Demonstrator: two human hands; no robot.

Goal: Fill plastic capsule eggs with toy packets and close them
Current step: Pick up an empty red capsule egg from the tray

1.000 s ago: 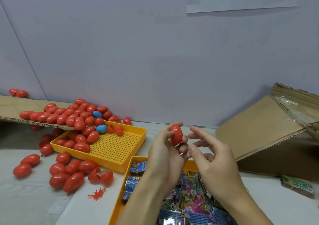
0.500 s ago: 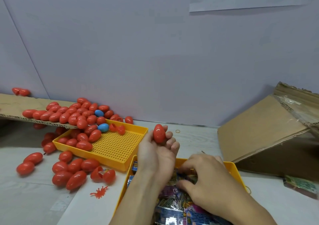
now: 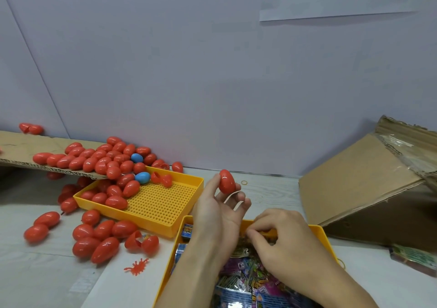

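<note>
At frame centre, the left hand (image 3: 220, 203) pinches a closed red egg (image 3: 227, 181). Lower right, the right hand (image 3: 281, 241) has its fingers (image 3: 256, 228) curled into the toy packets (image 3: 246, 272), seemingly picking one; whether they grip is unclear. Next, the egg likely needs setting aside.

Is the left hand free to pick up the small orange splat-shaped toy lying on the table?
Probably not yet: the left hand already holds a closed red plastic egg. The orange splat toy lies uncovered nearby, so nothing else blocks it.

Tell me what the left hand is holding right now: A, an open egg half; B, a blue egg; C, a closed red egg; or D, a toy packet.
C: the left hand pinches a closed red egg at its fingertips, raised above the tray of toy packets.
</note>
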